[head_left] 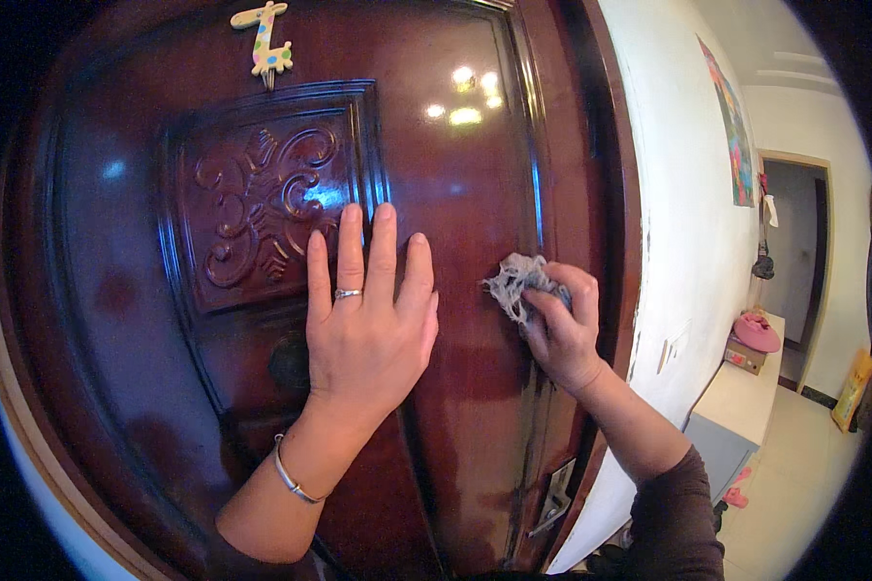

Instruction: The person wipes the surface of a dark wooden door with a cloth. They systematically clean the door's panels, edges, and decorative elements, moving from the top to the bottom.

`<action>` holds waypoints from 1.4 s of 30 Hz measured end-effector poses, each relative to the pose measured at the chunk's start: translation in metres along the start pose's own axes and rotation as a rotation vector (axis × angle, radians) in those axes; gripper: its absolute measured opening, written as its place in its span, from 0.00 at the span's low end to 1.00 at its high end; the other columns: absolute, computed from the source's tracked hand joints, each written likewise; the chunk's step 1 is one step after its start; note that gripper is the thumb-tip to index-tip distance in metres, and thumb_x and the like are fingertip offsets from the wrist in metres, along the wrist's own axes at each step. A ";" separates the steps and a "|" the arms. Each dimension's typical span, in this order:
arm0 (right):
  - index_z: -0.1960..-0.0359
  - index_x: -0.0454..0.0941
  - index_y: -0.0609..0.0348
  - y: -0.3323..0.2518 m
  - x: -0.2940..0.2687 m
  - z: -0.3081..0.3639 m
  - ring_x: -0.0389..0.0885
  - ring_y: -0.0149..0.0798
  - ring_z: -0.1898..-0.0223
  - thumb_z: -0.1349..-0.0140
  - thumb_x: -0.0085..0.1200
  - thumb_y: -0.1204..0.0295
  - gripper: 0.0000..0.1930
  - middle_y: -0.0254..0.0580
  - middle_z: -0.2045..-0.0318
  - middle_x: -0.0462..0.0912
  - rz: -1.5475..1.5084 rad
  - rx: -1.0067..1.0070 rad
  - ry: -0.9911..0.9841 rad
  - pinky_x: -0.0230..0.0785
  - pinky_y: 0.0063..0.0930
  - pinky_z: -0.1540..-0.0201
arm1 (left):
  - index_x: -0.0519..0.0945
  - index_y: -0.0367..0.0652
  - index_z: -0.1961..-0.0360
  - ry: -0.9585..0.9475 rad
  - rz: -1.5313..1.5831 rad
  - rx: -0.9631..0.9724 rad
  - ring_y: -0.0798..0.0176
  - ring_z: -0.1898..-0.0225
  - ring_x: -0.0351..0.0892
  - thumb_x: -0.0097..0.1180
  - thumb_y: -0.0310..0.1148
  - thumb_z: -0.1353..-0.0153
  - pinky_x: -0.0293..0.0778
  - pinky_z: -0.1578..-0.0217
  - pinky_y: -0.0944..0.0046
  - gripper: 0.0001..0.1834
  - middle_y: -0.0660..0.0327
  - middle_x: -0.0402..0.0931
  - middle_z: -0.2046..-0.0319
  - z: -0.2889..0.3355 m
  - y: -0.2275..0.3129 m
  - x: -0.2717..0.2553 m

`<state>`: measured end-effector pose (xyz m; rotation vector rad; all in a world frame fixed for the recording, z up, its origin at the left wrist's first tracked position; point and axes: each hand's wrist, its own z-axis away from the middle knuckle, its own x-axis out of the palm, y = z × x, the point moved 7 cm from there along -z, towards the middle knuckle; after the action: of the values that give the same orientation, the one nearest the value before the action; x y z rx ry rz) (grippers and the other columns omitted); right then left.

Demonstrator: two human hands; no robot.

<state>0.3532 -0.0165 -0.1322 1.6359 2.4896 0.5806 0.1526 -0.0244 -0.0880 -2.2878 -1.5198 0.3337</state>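
A dark red-brown door (455, 387) with a glossy face fills most of the view. My left hand (370, 334) lies flat on it, fingers stretched upward, a ring on one finger and a bracelet at the wrist. Its fingertips reach the lower right edge of a carved scroll panel (262, 208). To the right, my right hand (567, 324) grips a crumpled grey cloth (520, 284) against the door, near the raised moulding by its right edge. Part of the cloth is hidden inside the fingers.
A giraffe-shaped ornament (264, 39) hangs above the panel. The door handle (552, 504) sits low on the right. Beyond the white wall (683, 194) stand a white cabinet (731, 407) with a pink hat (756, 331) on a box, and pink slippers (736, 492) on the floor.
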 end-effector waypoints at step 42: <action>0.68 0.82 0.52 -0.119 0.024 0.079 0.77 0.51 0.52 0.57 0.67 0.76 0.12 0.45 0.53 0.79 -0.249 0.042 0.069 0.72 0.45 0.52 | 0.80 0.46 0.49 -0.073 -0.070 -0.133 0.48 0.36 0.67 0.57 0.34 0.43 0.57 0.35 0.44 0.19 0.54 0.72 0.40 0.077 -0.038 -0.031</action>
<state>0.2639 -0.0156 -0.2464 1.3089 2.7160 0.5654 0.0789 -0.0262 -0.1418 -2.3394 -1.7008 0.3092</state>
